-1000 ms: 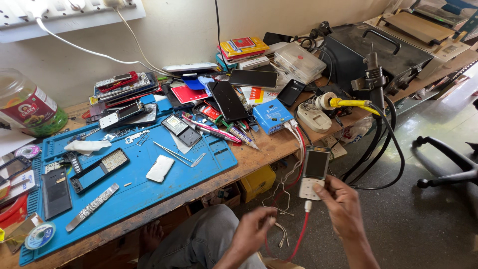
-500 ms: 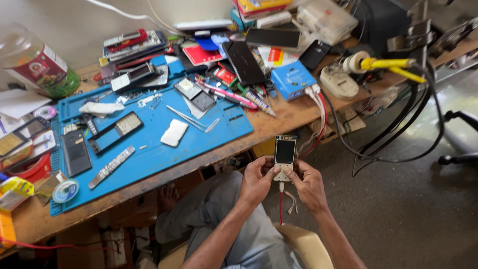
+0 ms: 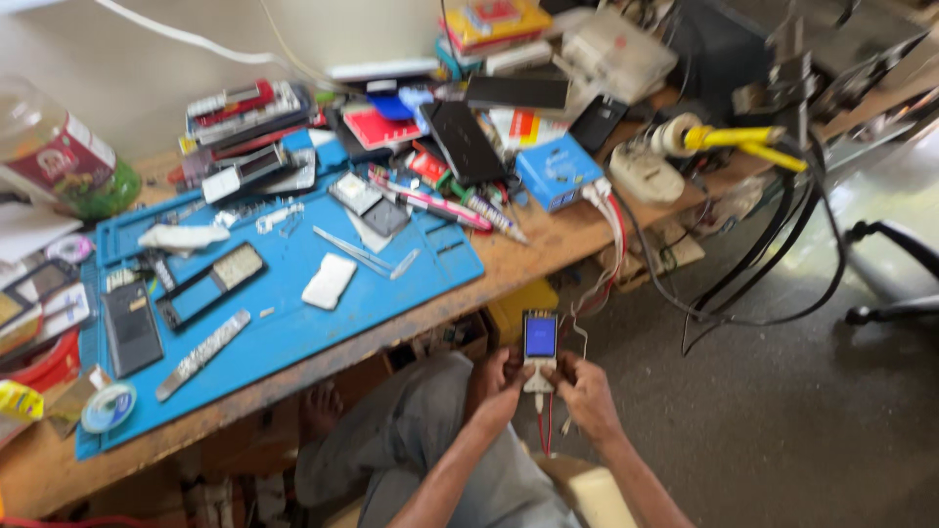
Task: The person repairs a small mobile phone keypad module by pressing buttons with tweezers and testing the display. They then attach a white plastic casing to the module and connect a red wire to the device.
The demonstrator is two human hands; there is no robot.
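Wooden workbench (image 3: 548,256) fills the upper left of the view, crowded with parts; grey floor (image 3: 782,420) lies to the right. On the bench, a blue work mat (image 3: 293,313) carries a dark phone body (image 3: 130,330), an open black frame (image 3: 210,284), a small white piece (image 3: 329,282) and tweezers (image 3: 357,250). Behind the mat: stacked phones and boxes, a small blue box (image 3: 556,171) with white and red leads running off the bench edge, and a yellow-handled tool (image 3: 734,142) on its stand.

Below the bench edge, over my lap, I hold a small white device (image 3: 539,352) with a lit blue screen. Long axis runs upright in the view, screen end away from me, cable end toward me; a red lead (image 3: 548,420) hangs from its lower end. My left hand (image 3: 499,386) grips the lower left side, fingers curled round it. My right hand (image 3: 582,391) grips the lower right side, likewise clenched on the device. Both hands sit level at its base, neither clearly nearer; the screen stands just beyond my fingertips. Frame is somewhat blurred, so exact thumb placement: cannot tell.
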